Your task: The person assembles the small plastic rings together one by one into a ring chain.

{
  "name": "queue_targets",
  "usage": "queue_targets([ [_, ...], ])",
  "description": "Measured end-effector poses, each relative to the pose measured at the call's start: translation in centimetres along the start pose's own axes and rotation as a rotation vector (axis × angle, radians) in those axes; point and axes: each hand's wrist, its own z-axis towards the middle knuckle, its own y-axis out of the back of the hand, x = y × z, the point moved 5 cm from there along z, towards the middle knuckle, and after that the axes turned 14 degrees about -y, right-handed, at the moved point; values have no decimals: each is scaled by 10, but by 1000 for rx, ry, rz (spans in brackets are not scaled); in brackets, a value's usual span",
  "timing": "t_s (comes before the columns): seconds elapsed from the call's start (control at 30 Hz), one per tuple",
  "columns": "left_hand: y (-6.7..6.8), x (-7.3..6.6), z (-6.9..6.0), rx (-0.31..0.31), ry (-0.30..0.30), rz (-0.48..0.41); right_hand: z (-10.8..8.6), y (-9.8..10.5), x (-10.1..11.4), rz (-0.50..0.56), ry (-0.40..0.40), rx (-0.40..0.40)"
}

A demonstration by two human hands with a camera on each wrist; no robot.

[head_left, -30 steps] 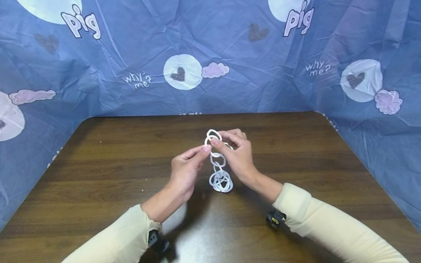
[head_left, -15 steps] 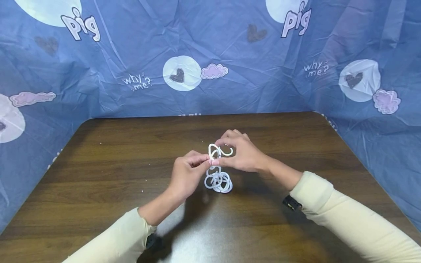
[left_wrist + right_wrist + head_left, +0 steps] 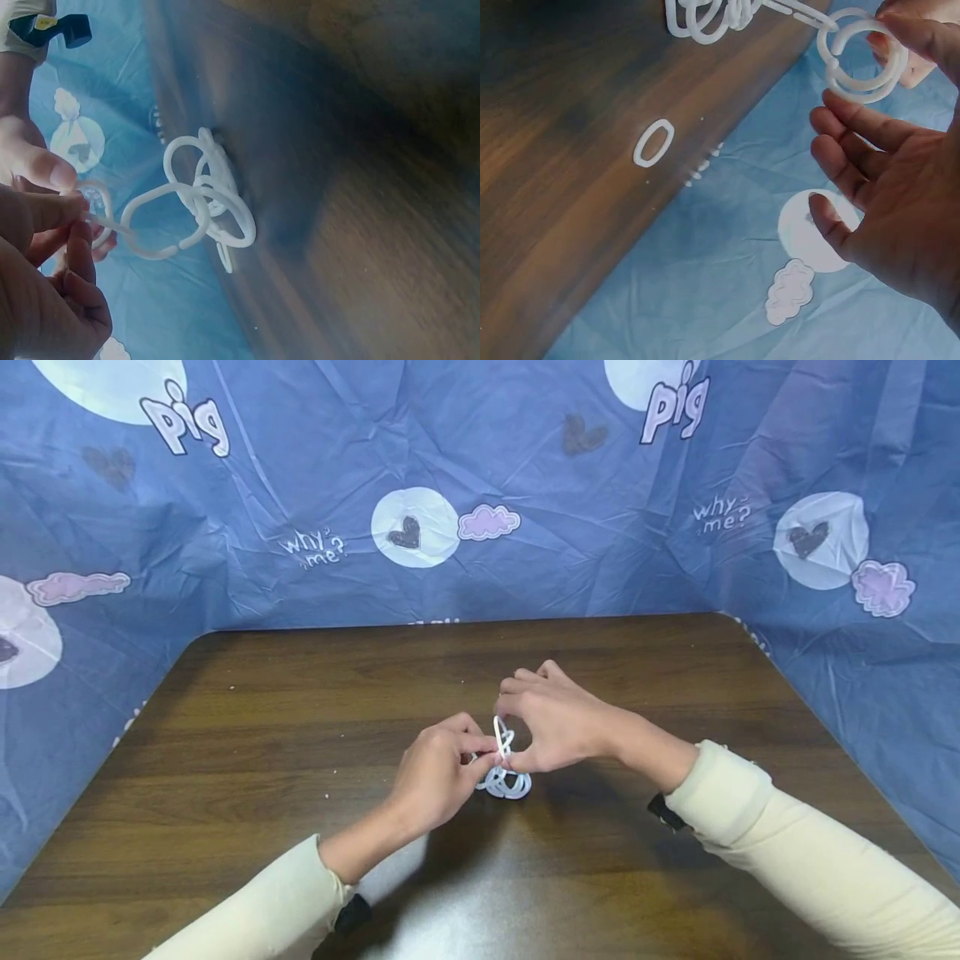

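White plastic chain links, hooked into one another, hang between the hands and the table. My left hand (image 3: 435,768) pinches a link between thumb and fingertips. On the right, my right hand (image 3: 566,722) holds the upper link (image 3: 864,98) between its thumb and a forefinger, its other fingers loosely bent. Two rings overlap there in the right wrist view, and one shows a gap in its loop. From the left fingers a further link (image 3: 154,255) leads down to a heap of joined links (image 3: 217,169) on the table. In the head view the hands partly cover the chain.
A loose oval link (image 3: 637,154) lies by itself on the wooden table (image 3: 247,727), near its far side in the right wrist view. Blue printed cloth (image 3: 450,435) stands around the back and sides. A few tiny white specks dot the tabletop.
Both hands have come lower and nearer the heap. My right hand has shifted its grip on the upper link, and the link has turned nearly edge-on to the head view.
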Motion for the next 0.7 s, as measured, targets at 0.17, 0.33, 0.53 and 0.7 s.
queue_targets([
  [0.17,0,5,2,-20,53,-41,-3,2,-3,-12,39,-100],
  [0.33,3,19,5,-142,182,-223,-7,5,-33,423,-65,-116],
  [0.53,-1,34,3,-250,420,-551,-12,-7,-54,966,-161,29],
  [0.7,-4,39,-1,-285,576,-706,-13,-18,-54,1162,-163,68],
])
